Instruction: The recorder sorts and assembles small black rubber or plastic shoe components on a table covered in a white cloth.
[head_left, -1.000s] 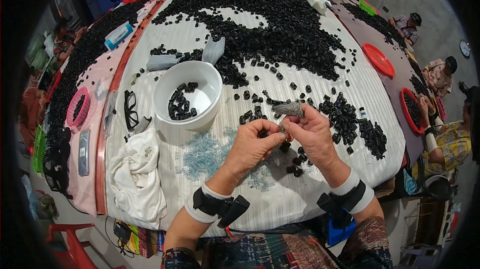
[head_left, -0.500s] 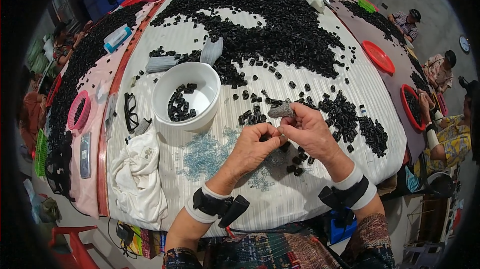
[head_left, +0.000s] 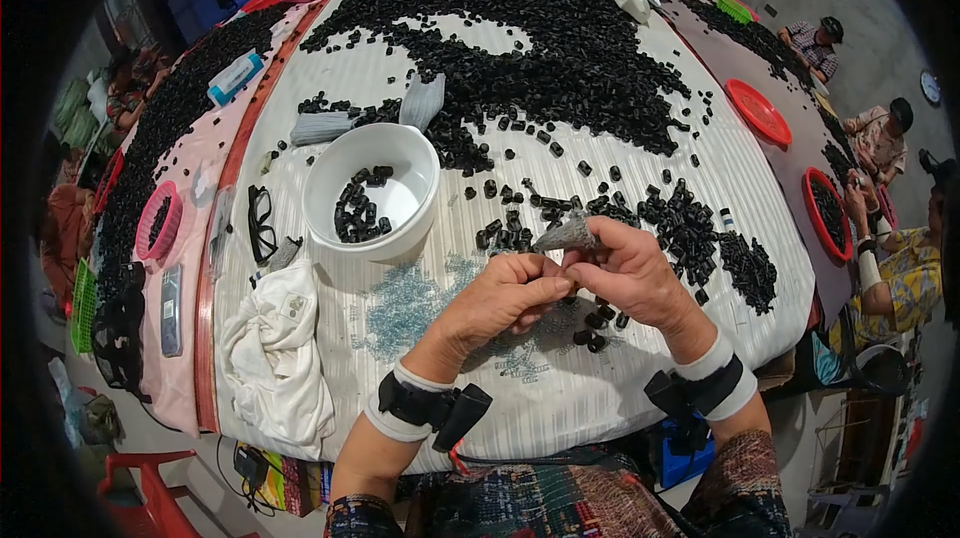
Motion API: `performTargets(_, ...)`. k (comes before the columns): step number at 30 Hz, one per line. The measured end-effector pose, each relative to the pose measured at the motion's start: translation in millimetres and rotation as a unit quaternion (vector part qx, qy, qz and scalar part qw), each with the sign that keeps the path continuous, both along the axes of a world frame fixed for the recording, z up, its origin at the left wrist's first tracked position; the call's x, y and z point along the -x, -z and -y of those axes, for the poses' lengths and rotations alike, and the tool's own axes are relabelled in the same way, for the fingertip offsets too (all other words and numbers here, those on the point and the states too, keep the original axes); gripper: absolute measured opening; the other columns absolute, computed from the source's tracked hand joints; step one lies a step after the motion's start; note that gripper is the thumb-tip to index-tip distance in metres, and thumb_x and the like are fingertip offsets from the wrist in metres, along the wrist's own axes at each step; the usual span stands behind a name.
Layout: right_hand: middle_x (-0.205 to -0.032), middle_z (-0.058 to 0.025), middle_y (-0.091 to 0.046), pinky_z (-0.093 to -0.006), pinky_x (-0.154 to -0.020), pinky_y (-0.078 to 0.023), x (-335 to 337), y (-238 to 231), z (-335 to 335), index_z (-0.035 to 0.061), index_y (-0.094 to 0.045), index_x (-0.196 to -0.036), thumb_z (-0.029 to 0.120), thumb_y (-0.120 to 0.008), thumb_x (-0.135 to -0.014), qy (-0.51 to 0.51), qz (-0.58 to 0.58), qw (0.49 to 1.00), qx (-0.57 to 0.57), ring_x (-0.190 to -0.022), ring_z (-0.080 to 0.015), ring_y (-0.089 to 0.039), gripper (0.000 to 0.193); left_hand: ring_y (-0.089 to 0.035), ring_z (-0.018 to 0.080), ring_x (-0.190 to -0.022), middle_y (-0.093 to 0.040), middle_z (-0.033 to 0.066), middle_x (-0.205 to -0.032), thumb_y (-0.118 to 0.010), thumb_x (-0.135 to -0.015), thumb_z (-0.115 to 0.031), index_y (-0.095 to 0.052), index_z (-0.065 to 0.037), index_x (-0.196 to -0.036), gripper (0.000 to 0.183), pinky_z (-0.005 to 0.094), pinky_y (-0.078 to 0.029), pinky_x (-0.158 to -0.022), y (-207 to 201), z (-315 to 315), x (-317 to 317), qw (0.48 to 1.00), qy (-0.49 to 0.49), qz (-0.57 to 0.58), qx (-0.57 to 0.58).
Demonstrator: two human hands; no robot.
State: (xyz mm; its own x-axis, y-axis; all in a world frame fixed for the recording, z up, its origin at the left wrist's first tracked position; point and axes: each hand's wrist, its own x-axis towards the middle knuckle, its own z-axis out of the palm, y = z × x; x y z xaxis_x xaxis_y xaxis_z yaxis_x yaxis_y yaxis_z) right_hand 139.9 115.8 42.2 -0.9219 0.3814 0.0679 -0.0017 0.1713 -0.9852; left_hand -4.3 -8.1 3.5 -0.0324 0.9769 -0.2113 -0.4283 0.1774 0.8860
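Observation:
My left hand (head_left: 510,296) and my right hand (head_left: 632,263) meet over the near middle of the table, fingertips touching. Both are closed in a pinch; whatever lies between the fingertips is too small or hidden to make out. A grey knit finger cover (head_left: 568,234) sits on a finger of my right hand. Under and left of my hands spreads a pile of small pale-blue springs (head_left: 400,313). Small black cylindrical parts (head_left: 690,238) lie just beyond and right of my right hand. A white bowl (head_left: 428,188) with some black parts inside stands beyond my left hand.
A great heap of black parts (head_left: 560,48) covers the table's far half. Left are black-framed glasses (head_left: 262,228), a crumpled white cloth (head_left: 275,358) and a pink basket (head_left: 172,238). Red trays (head_left: 757,113) stand at the right, where other people (head_left: 885,143) sit.
My hands have drawn closer together, and the fingertips now meet. My right hand has turned a little and shifted slightly down, with the grey finger cover tilting.

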Motion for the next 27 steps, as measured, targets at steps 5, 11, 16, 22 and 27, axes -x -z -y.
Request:
performTargets(5,-0.090,0.0000,-0.059,-0.0204,-0.074,-0.048,-0.6,1.2,7.0,0.0001,-0.057,-0.106,-0.001,-0.058,-0.083,0.040,-0.035,0.998,0.022,-0.082,-0.0051,-0.056,0.023,-0.039,0.0013,-0.043,-0.049,-0.0041,-0.060,-0.054,-0.094,-0.026,-0.058,-0.004,-0.081,0.026,0.0165,-0.029,-0.038,-8.7,1.3,0.5,0.997,0.012,0.070,0.043)
performTargets(11,-0.090,0.0009,-0.059,-0.0184,-0.072,-0.046,0.5,-0.2,6.7,0.0009,-0.056,-0.105,0.000,-0.059,-0.084,0.070,-0.046,0.994,0.074,-0.081,-0.0031,-0.055,0.021,-0.036,0.0015,-0.040,-0.050,-0.0024,-0.059,-0.049,-0.096,-0.027,-0.056,-0.003,-0.079,0.030,0.0176,-0.027,-0.036,-7.3,0.4,3.4,0.993,0.024,0.103,0.062)
performTargets(16,-0.086,0.0023,-0.058,-0.0163,-0.065,-0.043,0.7,4.8,7.4,0.0008,-0.056,-0.105,-0.001,-0.058,-0.085,0.090,-0.035,0.994,0.060,-0.076,-0.0017,-0.053,0.021,-0.033,0.0004,-0.040,-0.048,-0.0033,-0.060,-0.048,-0.097,-0.028,-0.055,-0.005,-0.077,0.031,0.0164,-0.024,-0.036,-9.8,-0.6,0.6,0.994,-0.001,0.057,0.088)
performTargets(22,-0.083,0.0042,-0.056,-0.0151,-0.060,-0.040,-3.1,12.7,3.3,0.0017,-0.058,-0.104,0.000,-0.059,-0.084,0.115,-0.035,0.992,0.046,-0.070,-0.0005,-0.049,0.020,-0.041,0.0018,-0.053,-0.050,-0.0010,-0.078,-0.051,-0.090,-0.011,-0.050,-0.005,-0.100,0.012,0.0143,-0.028,-0.039,3.5,-3.3,-6.1,0.993,-0.036,0.100,0.041)
performTargets(27,-0.081,0.0036,-0.056,-0.0162,-0.058,-0.041,-5.3,11.2,4.1,0.0019,-0.058,-0.102,0.001,-0.060,-0.084,0.127,-0.041,0.989,0.064,-0.066,-0.0019,-0.050,0.019,-0.055,0.0068,-0.058,-0.058,0.0051,-0.086,-0.051,-0.092,-0.013,-0.045,0.000,-0.107,0.020,0.0159,-0.041,-0.041,2.8,-0.8,-4.1,0.998,-0.051,0.033,0.027)
